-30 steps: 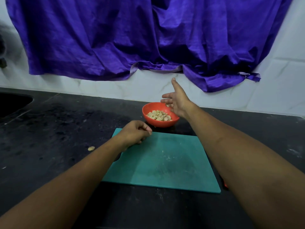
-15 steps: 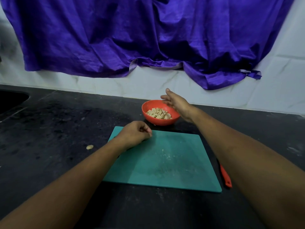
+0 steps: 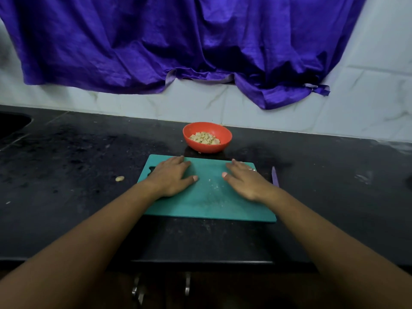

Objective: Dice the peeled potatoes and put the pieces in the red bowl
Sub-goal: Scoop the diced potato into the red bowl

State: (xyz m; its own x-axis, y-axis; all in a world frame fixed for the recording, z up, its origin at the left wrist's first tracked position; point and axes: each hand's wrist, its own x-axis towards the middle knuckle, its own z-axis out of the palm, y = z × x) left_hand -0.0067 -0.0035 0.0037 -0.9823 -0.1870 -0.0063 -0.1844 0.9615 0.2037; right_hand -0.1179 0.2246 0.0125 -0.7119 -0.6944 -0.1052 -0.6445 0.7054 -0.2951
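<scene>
Head view: left hand [image 3: 172, 177] and right hand [image 3: 243, 182] lie flat on cutting board [image 3: 211, 207], empty. Potato pieces [image 3: 204, 138] sit in red bowl [image 3: 207, 148] just behind cutting board; stray piece [image 3: 119, 178] left of it, nearer left hand.

No readable text, label, brand or number shows anywhere.

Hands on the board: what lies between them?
Only bare board lies between the left hand and right hand, as the head view shows.
</scene>
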